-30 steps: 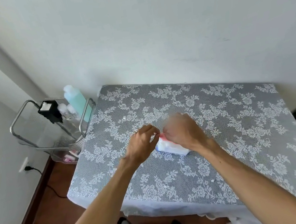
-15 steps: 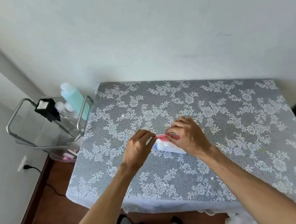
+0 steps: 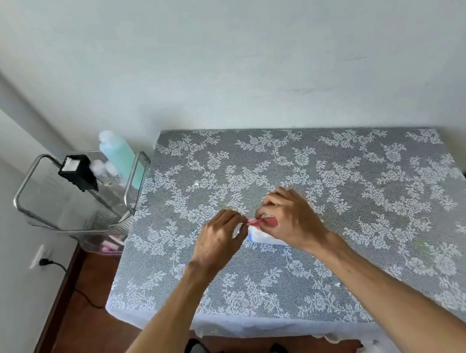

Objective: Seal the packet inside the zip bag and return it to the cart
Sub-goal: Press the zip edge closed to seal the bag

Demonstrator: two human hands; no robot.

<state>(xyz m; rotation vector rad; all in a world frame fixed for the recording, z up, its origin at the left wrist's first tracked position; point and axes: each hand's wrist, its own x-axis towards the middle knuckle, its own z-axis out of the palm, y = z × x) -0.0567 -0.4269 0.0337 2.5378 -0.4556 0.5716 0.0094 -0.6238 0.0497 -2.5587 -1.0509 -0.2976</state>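
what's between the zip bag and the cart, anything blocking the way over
Nothing visible. Both hands pinch the zip bag mid-table; bare lace tablecloth runs left to the cart, whose near rail stands above the table edge.

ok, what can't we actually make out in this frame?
- Head view: whether the zip bag is sealed; both hands cover its red strip.
- The packet inside: hidden by the right hand.
- Small items on the cart: too small to identify.

Lace-covered table (image 3: pixel 349 188) – the zip bag (image 3: pixel 261 236) (red-edged) lies on it
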